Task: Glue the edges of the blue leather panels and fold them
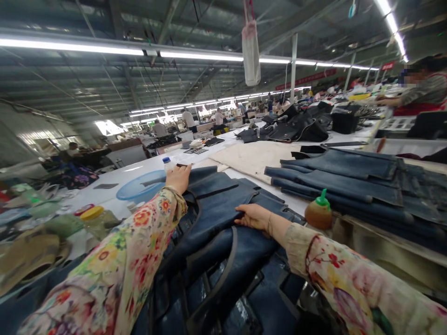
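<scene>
A dark blue leather-like piece (218, 195) with curved, dark-edged cutouts lies spread in front of me, its near part draped over more blue pieces. My left hand (178, 179) is closed on its far left edge, beside a blue plastic basin. Further right and closer to me, my right hand (254, 217) pinches a fold of the same piece between thumb and fingers. The right fingertips are partly hidden by the fold. Under it, more dark blue pieces (240, 311) with strap-like strips are piled up.
On the right are stacked blue pieces (335, 179) and a brown bottle with a green nozzle (319, 211). The blue basin (139, 185) and a yellow-lidded jar (98, 221) stand left. Black pieces (296, 123) lie further back; a co-worker (424, 88) is at far right.
</scene>
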`<state>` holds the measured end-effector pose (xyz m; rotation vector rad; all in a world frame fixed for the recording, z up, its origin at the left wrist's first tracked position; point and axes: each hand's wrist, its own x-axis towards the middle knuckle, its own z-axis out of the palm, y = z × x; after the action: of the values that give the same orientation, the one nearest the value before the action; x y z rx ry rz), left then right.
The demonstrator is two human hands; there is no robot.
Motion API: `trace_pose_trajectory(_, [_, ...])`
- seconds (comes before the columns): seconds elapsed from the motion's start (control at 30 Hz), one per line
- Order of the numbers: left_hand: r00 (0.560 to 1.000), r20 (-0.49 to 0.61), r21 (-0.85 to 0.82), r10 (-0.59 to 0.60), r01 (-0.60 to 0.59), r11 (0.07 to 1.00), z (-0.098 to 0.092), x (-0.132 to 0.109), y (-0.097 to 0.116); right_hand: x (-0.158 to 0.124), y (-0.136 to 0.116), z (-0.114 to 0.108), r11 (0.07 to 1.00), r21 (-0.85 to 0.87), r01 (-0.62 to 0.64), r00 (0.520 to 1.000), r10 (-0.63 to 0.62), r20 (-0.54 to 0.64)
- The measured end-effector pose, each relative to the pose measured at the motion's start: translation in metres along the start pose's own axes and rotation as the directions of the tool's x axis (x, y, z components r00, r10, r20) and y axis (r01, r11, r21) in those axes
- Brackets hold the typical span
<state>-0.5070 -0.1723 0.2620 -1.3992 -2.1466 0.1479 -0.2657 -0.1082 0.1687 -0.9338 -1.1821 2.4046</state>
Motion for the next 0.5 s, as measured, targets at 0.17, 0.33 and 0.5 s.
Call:
trace_pose_trajectory(0.17, [0.986,0.053,-0.081,0.158,-0.154,0.985,-0.009,-0.022,0.012,-0.007,-0.002,-0.001,0.988,-0.153,-0.013,1.000,0.017,0.021])
trace_pose_trajectory(0.33, [0.954,0.047,-0.204,0.297,-0.282,0.937,-0.050,-0.105,-0.006,-0.021,-0.014,-0.006,0.880,-0.474,-0.027,1.000,0.029,-0.005])
trace_pose_trajectory(0.5, [0.959,0.261,-0.267,0.116,-0.043,0.963,-0.101,-0.256,-0.083,-0.036,-0.021,-0.018,0.105,-0.965,0.241,0.910,-0.369,0.188])
